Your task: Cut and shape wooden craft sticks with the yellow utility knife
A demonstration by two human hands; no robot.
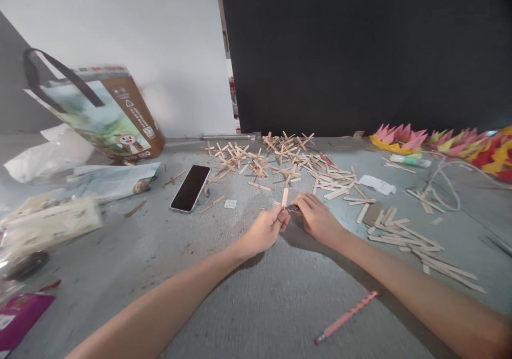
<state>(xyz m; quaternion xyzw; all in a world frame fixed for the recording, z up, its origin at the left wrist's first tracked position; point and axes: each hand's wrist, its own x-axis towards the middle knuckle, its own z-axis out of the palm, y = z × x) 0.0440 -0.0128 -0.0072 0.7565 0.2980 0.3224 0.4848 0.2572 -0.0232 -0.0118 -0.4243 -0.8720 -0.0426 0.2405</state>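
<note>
A grey, dark-flecked surface [224, 316] carries it all. Beyond the fingers [304, 203] sprawls a heap of crossed wooden sticks [259, 168]; to their right lie loose flat sticks [400, 240] and a crumpled white paper [376, 184]. Farther right sit a capped tube [410, 160] and pink-and-yellow folded paper [398, 139]. Left of the fingers lies a phone [190, 188]; farther left, a printed bag [120, 119] stands beyond plastic packets [60, 223]. Nearer than the fingers, rightward, rests a pink pencil [346, 316].
</note>
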